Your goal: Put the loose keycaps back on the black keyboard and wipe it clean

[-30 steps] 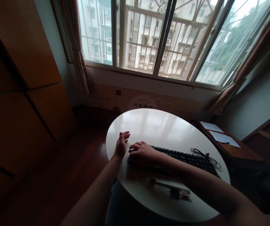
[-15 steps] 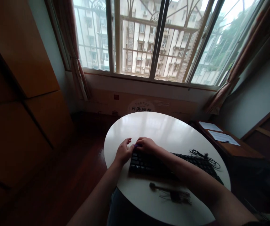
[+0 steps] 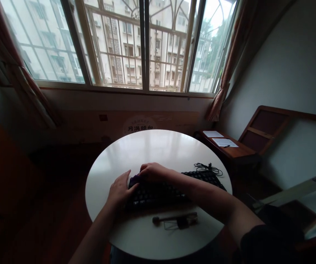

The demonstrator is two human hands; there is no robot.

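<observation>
A black keyboard (image 3: 158, 196) lies across the white round table, partly hidden under my right forearm. My right hand (image 3: 152, 172) is closed over a small purple cloth (image 3: 135, 179) at the keyboard's back left corner. Most of that cloth is covered by the fingers. At the left end of the keyboard is my left hand (image 3: 120, 187), its thumb over the keys and its fingers along the side, with the corner between them. In front of the keyboard lie a small brush (image 3: 164, 219) and a wire tool (image 3: 171, 224) with a dark part.
The keyboard's coiled cable (image 3: 209, 168) rests behind its right end. Beneath everything is the round white table (image 3: 149, 146). Papers (image 3: 225, 142) lie on a wooden chair (image 3: 240, 151) at the right. A barred window and curtains stand beyond the table.
My view has swung to the right. My left hand has come down from raised fingers onto the keyboard's left end. The right hand still works the purple cloth at the back left corner.
</observation>
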